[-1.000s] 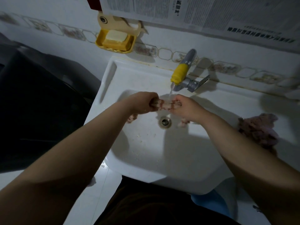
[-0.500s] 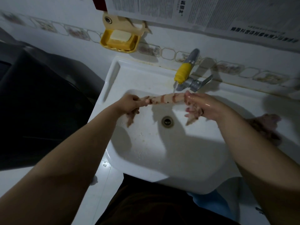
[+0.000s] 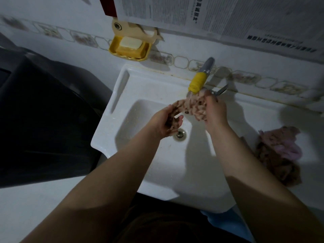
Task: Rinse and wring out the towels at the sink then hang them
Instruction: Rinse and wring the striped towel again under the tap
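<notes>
A wet pink-and-brown towel (image 3: 193,106) is bunched under the yellow-tipped tap (image 3: 197,83) over the white sink (image 3: 140,88). My right hand (image 3: 214,111) grips the bunched upper end just below the spout. My left hand (image 3: 165,122) holds the lower, darker end above the drain (image 3: 179,135). A second pink-and-brown towel (image 3: 278,151) lies crumpled on the counter to the right of the basin.
A yellow soap dish (image 3: 129,48) with a bar of soap hangs on the tiled wall above the sink's left side. Printed paper sheets (image 3: 219,16) cover the wall above. A dark bulky object (image 3: 43,111) stands left of the sink.
The towel was stretched taut between both hands; now my right hand has gathered it up under the spout and my left hand has dropped lower toward the drain.
</notes>
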The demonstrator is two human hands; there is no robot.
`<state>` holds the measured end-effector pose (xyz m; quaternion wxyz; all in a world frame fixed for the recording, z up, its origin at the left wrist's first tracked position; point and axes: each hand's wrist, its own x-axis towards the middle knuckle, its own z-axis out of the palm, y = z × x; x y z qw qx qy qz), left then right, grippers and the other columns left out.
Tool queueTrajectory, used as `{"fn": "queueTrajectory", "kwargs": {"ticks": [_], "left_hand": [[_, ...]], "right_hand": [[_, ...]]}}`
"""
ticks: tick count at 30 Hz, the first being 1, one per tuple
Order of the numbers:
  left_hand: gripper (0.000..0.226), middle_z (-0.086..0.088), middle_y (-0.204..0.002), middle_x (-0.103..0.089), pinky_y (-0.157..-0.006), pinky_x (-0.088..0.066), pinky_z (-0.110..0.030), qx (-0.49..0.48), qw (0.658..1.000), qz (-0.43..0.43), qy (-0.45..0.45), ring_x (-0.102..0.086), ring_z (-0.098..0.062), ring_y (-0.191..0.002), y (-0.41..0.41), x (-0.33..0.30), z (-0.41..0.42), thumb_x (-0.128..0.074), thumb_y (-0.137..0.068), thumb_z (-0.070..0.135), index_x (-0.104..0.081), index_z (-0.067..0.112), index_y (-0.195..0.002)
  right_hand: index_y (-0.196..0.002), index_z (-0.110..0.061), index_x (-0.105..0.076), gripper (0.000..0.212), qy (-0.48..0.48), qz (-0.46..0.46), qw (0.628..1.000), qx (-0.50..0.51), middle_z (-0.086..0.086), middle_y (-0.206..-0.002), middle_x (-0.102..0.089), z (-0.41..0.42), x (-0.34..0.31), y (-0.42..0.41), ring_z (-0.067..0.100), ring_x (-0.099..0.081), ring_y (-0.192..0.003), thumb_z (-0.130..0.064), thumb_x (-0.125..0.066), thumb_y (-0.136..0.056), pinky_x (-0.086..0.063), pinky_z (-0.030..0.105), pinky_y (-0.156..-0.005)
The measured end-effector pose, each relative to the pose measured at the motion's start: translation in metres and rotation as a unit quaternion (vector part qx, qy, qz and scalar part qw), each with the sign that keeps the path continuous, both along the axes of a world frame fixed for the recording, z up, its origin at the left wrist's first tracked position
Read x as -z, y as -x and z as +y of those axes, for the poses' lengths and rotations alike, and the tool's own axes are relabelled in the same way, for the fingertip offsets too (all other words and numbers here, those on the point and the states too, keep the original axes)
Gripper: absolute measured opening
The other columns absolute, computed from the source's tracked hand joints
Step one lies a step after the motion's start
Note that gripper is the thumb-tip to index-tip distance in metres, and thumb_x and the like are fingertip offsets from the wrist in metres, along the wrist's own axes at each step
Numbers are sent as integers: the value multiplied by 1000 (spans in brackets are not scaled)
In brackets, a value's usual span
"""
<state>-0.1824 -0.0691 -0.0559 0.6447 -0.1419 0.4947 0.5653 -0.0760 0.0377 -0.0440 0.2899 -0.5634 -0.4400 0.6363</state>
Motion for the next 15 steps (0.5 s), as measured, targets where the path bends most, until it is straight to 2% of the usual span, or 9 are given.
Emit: {"fn": "queueTrajectory", "kwargs": {"ticks": [2, 4, 6, 8, 9, 11, 12, 14, 15], "left_hand": [[30, -4, -102, -66, -49, -52, -23, -14, 1000, -7, -19, -64, -18, -72, 0, -9, 7, -34, -104, 27, -60, 19, -114], [26, -9, -101, -65, -45, -51, -24, -26, 999, -6, -26, -66, -19, -64, -1, -16, 12, -33, -104, 25, -55, 18, -117], [27, -6, -70, -62, -38, -40, -17, 7, 1000, 28, 0, -54, -14, -41, -4, -19, 15, -34, -103, 34, -56, 19, -99], [37, 0, -48, -51, -36, -30, -14, 20, 997, 77, 8, -42, -10, -31, -10, -21, 18, -36, -102, 40, -53, 19, -77], [38, 4, -45, -52, -34, -32, -16, 19, 995, 99, -7, -44, -8, -32, -14, -22, 21, -36, -102, 40, -51, 20, -74], [35, 13, -47, -56, -35, -41, -14, 37, 986, 163, -20, -51, 1, -34, -22, -22, 25, -30, -104, 38, -47, 25, -76], [34, 12, -54, -57, -36, -43, -13, 47, 981, 189, -18, -52, 3, -35, -25, -22, 27, -29, -104, 37, -44, 26, -76], [35, 1, -64, -50, -38, -42, -21, 60, 971, 232, -15, -51, -4, -38, -31, -21, 29, -31, -103, 38, -44, 23, -75], [39, -3, -61, -49, -39, -38, -24, 59, 966, 250, -6, -49, -12, -40, -32, -24, 29, -32, -102, 40, -46, 17, -74]], "right_hand": [[-102, -2, -65, 38, -16, 1, 999, 29, 8, -79, -69, 5, -1, -7, 19, -68, -65, -29, -64, -75, -53, 32, -62], [-107, 3, -61, 39, 4, 58, 997, 41, 12, -76, -66, 3, -8, -6, 20, -63, -54, -19, -63, -75, -47, 28, -53], [-113, -10, -54, 38, -9, 98, 995, 6, 15, -83, -62, -13, -10, 5, 22, -59, -57, -15, -63, -77, -44, 25, -48], [-108, -28, -55, 22, -66, 83, 990, -89, 8, -89, -62, -39, -9, 16, 16, -59, -67, -21, -61, -88, -46, 27, -54], [-104, -36, -57, 14, -99, 57, 982, -151, 1, -93, -61, -51, -7, 21, 8, -57, -74, -26, -55, -94, -47, 26, -61], [-99, -46, -60, 21, -143, 21, 964, -222, -2, -112, -57, -57, -6, 25, 3, -55, -97, -32, -45, -98, -45, 15, -80], [-94, -43, -63, 22, -149, 3, 964, -219, 0, -117, -57, -53, -9, 28, 7, -55, -105, -34, -43, -98, -43, 16, -87], [-82, -31, -66, 27, -137, -26, 971, -194, -1, -98, -66, -42, -16, 34, 14, -61, -98, -34, -44, -96, -44, 26, -87], [-78, -25, -67, 30, -116, -33, 978, -173, -3, -88, -67, -37, -19, 39, 17, -63, -92, -35, -44, -97, -45, 29, -84]]}}
